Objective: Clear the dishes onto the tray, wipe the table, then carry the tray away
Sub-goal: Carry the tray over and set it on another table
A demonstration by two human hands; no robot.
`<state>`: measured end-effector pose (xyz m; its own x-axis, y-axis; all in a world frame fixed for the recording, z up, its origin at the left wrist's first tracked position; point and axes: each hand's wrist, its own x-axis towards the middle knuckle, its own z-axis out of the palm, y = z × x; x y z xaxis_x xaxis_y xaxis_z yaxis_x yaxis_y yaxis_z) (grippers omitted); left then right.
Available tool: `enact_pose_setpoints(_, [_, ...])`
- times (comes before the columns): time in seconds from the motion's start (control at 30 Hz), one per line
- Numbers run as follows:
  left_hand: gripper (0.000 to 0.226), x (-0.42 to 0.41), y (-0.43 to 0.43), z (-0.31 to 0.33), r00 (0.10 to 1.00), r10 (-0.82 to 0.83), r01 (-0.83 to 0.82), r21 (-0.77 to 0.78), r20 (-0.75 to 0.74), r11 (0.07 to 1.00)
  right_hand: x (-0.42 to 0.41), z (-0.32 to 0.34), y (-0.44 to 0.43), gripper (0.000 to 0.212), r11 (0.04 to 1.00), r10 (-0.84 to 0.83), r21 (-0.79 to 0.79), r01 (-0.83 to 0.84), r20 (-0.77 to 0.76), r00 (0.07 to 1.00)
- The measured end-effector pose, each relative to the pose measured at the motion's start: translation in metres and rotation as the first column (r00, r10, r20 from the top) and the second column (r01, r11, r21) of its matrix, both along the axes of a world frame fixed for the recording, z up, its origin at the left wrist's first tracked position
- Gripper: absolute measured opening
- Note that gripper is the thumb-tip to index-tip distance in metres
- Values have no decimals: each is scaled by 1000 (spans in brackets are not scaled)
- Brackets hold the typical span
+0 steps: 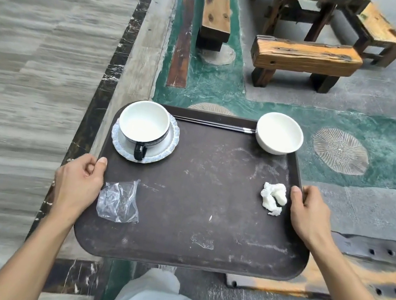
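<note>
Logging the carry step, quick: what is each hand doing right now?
Left hand: grips the tray at its left edge.
Right hand: grips the tray's right edge.

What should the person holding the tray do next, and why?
Probably take a slow step forward with the tray held level. The left hand and right hand grip its side rims, and it hangs above the floor with no table under it. The white bowl sits at the far right corner, and the cup stands on a saucer, so a tilt might slide them.
</note>
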<state>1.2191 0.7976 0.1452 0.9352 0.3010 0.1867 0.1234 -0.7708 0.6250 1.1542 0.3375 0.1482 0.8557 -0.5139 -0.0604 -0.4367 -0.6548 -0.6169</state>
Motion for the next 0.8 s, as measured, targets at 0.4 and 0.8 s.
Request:
enact_pose_setpoints(0.4, [45, 194, -12, 2, 998, -54, 53, -7, -27, 999, 183, 4, -12, 26, 999, -40, 7, 40, -11, 999])
enact_pose_setpoints(0.8, [47, 392, -97, -10, 999, -32, 31, -30, -32, 999, 397, -4, -98, 22, 1000, -7, 9, 7, 4, 1000])
